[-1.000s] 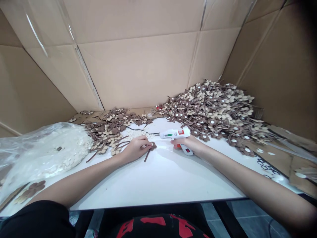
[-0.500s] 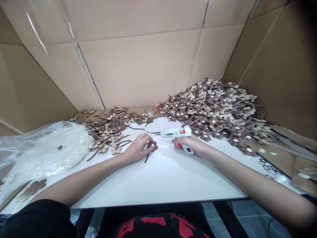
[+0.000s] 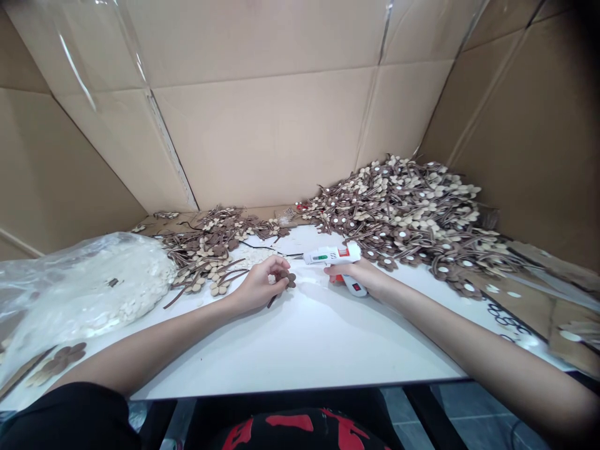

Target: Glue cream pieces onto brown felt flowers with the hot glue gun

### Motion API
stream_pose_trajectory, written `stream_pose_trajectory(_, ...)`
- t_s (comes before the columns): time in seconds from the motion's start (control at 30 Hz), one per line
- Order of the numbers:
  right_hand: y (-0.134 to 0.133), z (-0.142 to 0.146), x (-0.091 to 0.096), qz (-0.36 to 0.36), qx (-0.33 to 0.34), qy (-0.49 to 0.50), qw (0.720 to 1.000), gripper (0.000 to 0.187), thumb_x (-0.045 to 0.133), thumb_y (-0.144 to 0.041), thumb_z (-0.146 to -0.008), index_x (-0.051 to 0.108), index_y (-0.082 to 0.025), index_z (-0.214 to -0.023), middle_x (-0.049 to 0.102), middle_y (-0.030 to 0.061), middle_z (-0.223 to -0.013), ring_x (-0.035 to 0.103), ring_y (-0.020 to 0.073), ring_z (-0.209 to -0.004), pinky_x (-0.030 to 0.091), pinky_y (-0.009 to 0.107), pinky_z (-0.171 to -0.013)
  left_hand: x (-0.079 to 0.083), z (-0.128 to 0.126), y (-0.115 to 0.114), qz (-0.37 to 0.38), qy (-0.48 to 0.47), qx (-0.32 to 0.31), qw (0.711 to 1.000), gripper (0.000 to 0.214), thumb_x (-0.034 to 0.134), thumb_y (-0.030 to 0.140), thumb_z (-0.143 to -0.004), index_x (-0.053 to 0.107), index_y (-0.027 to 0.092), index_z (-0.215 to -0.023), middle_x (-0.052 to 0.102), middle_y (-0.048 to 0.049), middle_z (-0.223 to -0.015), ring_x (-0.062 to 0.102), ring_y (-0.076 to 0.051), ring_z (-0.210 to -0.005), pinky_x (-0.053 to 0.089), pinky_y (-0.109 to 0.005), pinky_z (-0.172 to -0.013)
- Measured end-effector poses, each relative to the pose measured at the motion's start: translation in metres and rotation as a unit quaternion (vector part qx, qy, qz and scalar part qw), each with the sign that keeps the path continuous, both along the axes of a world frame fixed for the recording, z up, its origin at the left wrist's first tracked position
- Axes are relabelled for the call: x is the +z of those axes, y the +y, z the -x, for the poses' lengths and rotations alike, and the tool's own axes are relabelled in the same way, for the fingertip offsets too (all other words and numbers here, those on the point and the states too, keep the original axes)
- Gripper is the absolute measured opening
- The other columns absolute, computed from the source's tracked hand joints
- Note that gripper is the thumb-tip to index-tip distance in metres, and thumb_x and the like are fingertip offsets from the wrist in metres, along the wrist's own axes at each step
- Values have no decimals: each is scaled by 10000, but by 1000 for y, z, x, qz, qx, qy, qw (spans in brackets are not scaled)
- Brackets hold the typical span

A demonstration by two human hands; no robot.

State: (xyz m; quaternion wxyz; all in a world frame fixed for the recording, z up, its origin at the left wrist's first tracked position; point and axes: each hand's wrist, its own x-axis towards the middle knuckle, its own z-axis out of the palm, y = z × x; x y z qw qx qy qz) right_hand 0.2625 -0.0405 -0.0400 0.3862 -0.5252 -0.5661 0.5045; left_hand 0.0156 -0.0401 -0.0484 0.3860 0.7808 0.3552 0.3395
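Between the thumb and fingers of my left hand (image 3: 263, 282) is a brown felt flower (image 3: 291, 280), held just above the white table (image 3: 300, 350). Its thin stem points down toward me, and my fingers cover part of the petals. My right hand (image 3: 359, 275) is wrapped round the handle of a white glue gun (image 3: 332, 253) with orange-red parts. The gun's nozzle points left, above and slightly beyond the flower, apart from it. White scraps (image 3: 262, 255) lie on the table behind my left hand.
A large heap of brown and cream felt flowers (image 3: 398, 206) fills the back right. A smaller pile (image 3: 215, 247) lies at the back left, beside a clear bag of white discs (image 3: 117, 281). Cardboard walls (image 3: 262, 144) enclose the back and sides.
The flower has turned in my left fingers, so its white centre no longer shows and its stem has shifted left. My right hand holds the glue gun in nearly the same place.
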Motion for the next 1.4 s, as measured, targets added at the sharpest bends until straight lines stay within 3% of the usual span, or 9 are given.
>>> stream_pose_trajectory(0.33,-8,7,15,25,-11,-9,1000,101,652,-242,-586,586,-166,-587,606,20,-587,535,145,-557,430,247,-529,9,-4,-6,4,15,-23,1000,171,496,139,-776,478,169,-943,634,-24,-804,604,-122,-740,453,-229,-633)
stream_pose_trajectory(0.63,-3,8,7,-3,9,34,999,168,635,-197,-564,597,-161,-724,636,8,-673,564,147,-600,448,249,-561,57,-30,-31,2,174,-240,955,236,482,45,-689,538,200,-858,642,-7,-767,590,-149,-660,471,-257,-558)
stream_pose_trajectory(0.8,-5,8,11,-39,29,30,998,114,626,-199,-563,589,-160,-664,630,2,-646,564,150,-610,442,249,-578,86,-75,8,51,26,-229,972,223,491,161,-811,508,181,-1033,611,-83,-1033,632,-171,-771,518,-315,-671)
stream_pose_trajectory(0.87,-4,7,10,-26,25,17,999,113,637,-219,-574,590,-162,-660,621,1,-614,556,145,-580,436,247,-572,95,-93,33,6,-68,-161,985,403,432,116,-842,379,217,-1228,400,-110,-1333,569,-193,-1030,480,-359,-847)
stream_pose_trajectory(0.97,-3,6,7,-14,28,11,999,137,643,-226,-586,603,-158,-700,629,9,-629,556,139,-568,434,243,-574,100,-102,68,-75,-58,-88,992,550,386,96,-865,179,236,-1355,144,-100,-1462,283,-230,-1300,360,-405,-994)
stream_pose_trajectory(1.07,-2,5,5,-17,34,8,999,142,642,-227,-590,606,-155,-707,635,14,-643,560,139,-574,434,238,-567,94,-82,87,-190,21,-21,981,595,415,199,-872,116,215,-1386,114,-99,-1471,163,-251,-1338,265,-427,-1052)
stream_pose_trajectory(1.17,-1,5,4,-18,31,1,999,149,646,-222,-586,612,-158,-717,642,15,-647,566,143,-575,432,237,-553,88,-40,96,-273,155,26,949,527,451,305,-844,309,186,-1337,218,-94,-1447,208,-266,-1323,308,-417,-1025)
stream_pose_trajectory(1.27,-1,4,4,-8,20,3,1000,202,649,-224,-587,622,-161,-777,659,24,-688,579,151,-591,436,240,-548,81,13,111,-258,304,48,916,395,421,336,-840,521,147,-1173,500,-92,-1262,453,-233,-1162,342,-365,-990)
stream_pose_trajectory(1.4,-1,4,5,4,20,-6,1000,202,648,-230,-595,621,-158,-781,658,29,-662,574,153,-581,426,235,-522,67,79,133,-145,489,95,855,385,549,369,-742,593,177,-1073,623,-82,-1087,559,-238,-1003,393,-300,-884)
